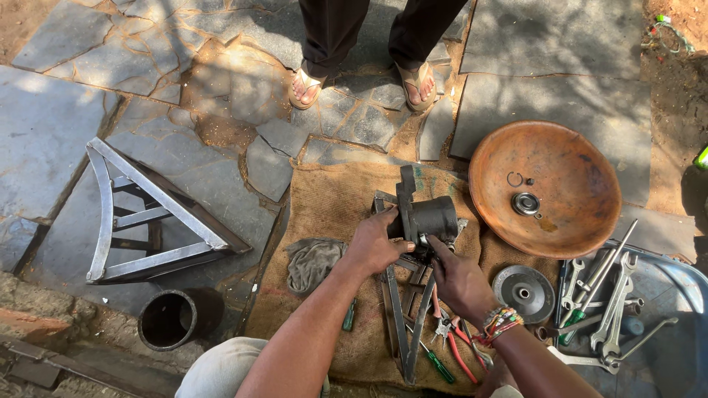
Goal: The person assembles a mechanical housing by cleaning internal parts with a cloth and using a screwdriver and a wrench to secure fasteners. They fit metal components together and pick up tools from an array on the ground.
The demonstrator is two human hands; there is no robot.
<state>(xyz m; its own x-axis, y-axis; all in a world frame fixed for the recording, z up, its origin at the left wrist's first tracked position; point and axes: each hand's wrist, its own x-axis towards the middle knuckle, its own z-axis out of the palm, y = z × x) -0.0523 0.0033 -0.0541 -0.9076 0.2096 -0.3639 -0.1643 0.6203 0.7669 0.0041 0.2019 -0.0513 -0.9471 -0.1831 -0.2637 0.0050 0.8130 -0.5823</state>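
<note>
Both hands (413, 258) on dark metal housing (428, 217)

No packages, labels, signs or screens in my view; only faint green printed marking on burlap sack (335, 206), far edge, centre, illegible.

The left hand (376, 247) grips the side of a dark metal housing (424, 217) that stands on a steel frame (402, 309) laid over burlap sacking (332, 206). The right hand (457, 276) (beaded bracelet at the wrist) presses its fingertips (431, 243) against the housing's underside. Just right sits a rusty round pan (568, 166) holding a bearing (526, 204); spanners (616, 309) lie below it, red-handled pliers (457, 346) near the wrist.
</note>
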